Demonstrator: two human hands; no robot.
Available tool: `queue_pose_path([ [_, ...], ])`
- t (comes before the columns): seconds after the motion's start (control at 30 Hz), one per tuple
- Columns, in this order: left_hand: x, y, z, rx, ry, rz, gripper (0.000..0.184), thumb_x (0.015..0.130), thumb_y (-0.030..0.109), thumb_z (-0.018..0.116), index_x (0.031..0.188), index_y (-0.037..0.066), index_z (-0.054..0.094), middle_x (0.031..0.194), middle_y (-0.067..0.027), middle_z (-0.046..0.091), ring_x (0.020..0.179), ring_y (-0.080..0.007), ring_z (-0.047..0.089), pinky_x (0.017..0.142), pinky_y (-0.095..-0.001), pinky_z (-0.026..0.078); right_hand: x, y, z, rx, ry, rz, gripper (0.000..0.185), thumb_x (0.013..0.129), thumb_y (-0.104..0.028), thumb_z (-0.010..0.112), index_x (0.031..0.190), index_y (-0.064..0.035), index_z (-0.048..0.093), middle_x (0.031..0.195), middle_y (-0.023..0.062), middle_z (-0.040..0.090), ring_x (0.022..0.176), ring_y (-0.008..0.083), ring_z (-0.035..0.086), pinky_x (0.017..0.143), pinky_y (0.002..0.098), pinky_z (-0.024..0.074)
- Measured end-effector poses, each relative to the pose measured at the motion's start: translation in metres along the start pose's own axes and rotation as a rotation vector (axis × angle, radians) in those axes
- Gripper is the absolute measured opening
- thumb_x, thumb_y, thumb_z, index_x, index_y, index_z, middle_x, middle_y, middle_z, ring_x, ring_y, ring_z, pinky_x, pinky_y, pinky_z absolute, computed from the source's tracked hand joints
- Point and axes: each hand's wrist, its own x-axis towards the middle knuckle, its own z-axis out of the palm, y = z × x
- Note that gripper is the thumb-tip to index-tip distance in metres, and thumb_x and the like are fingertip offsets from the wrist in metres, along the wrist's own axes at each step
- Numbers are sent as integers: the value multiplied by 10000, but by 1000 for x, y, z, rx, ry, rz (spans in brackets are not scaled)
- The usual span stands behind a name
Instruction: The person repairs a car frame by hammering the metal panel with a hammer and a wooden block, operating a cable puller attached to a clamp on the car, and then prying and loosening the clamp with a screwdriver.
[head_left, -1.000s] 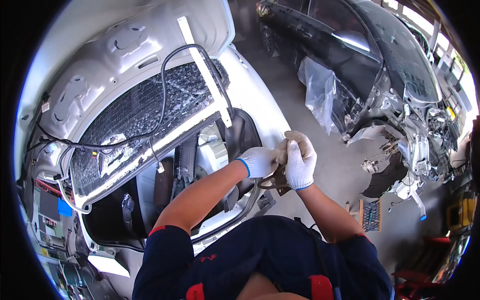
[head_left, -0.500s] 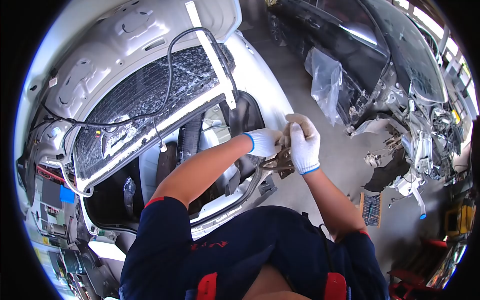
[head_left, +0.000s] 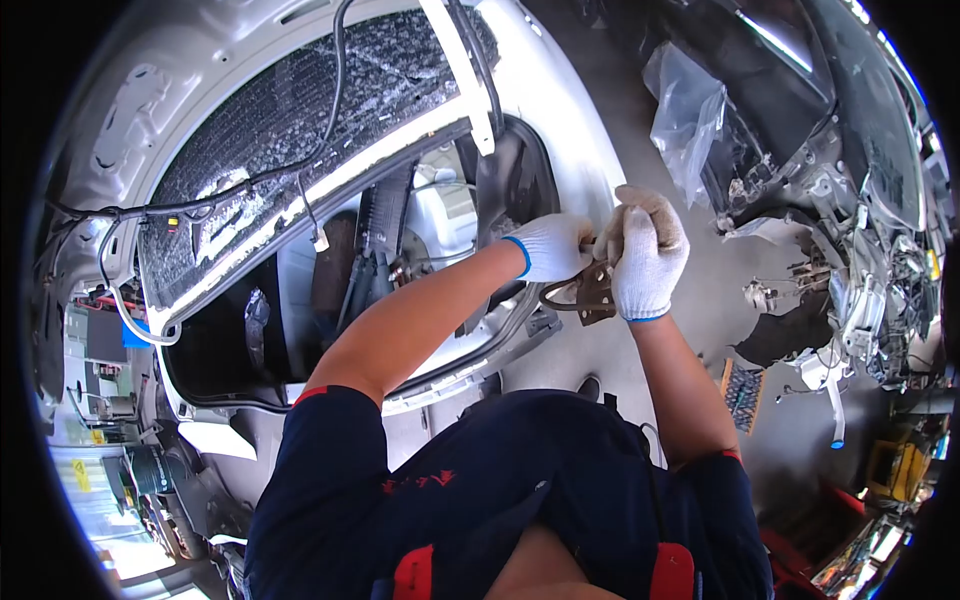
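Observation:
Both hands wear white knit gloves with soiled fingers and blue cuffs. My left hand is closed, its fingertips meeting those of my right hand; what it grips is too small to make out. My right hand is closed too, fingers curled, thumb raised. Just below and between them hangs a brown metal bracket with a curved rod; whether a hand holds it is hidden. The hands are over the rear corner of a white car, beside its open trunk.
A black cable and white strip cross the shattered rear window. A damaged dark car with plastic sheeting stands right. A patterned panel lies on the floor.
The view has shifted down, so the cars sit higher in the frame. Both hands remain together and appear slightly farther right and higher. A dark shoe now shows below them.

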Motion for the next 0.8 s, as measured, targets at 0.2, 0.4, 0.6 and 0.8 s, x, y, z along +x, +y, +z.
queue_pose_path([
  [0.2,-2,-2,5,-12,38,-9,299,1034,265,609,1200,33,697,1102,-280,758,1041,-488,708,927,-505,561,3,-2,-1,-66,-12,18,241,1104,-58,507,1157,58,711,748,44,637,563,77,551,543,258,469],
  [0.4,-3,0,5,-76,66,-37,294,972,261,650,1090,-1,713,1030,-265,757,1030,-456,734,907,-489,574,8,-6,-2,-93,-60,51,248,1095,-37,503,1150,54,727,741,32,633,566,70,550,545,252,472],
  [0.6,0,0,3,-16,64,-50,324,995,269,602,1089,-24,707,1048,-285,755,1012,-468,735,895,-512,575,30,-14,0,-147,-136,114,251,1092,-52,519,1121,44,750,740,27,644,565,62,547,541,249,466],
  [0.8,-6,7,-4,-95,87,-85,377,1016,312,581,1026,-43,707,864,-311,708,846,-493,711,816,-542,554,81,-5,4,-181,-242,294,240,1048,-105,586,1120,38,765,730,12,631,557,59,505,526,251,430],
])
